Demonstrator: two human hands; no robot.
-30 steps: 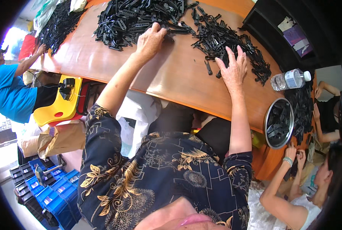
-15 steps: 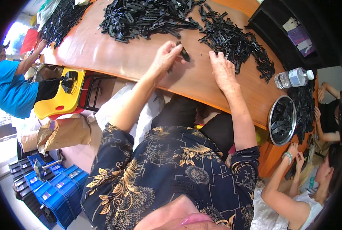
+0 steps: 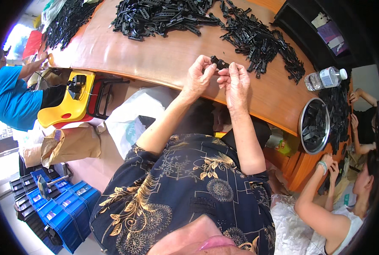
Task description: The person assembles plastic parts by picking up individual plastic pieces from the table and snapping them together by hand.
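My left hand (image 3: 197, 78) pinches one end of a black part (image 3: 220, 63) between thumb and fingertips; my right hand (image 3: 237, 86) pinches the other end. The part sits at 1 o'clock in view, over the tabletop (image 3: 147, 59). From it, the larger pile (image 3: 164, 19) lies at 10 o'clock, the smaller pile (image 3: 257, 40) at 2, the bottle (image 3: 325, 79) at 3.

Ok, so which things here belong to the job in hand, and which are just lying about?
Seemingly in the job:
- held black piece
- black pile, top centre
- black pile to its right

Seemingly lying about:
- clear bottle
- brown paper bag
- blue boxes
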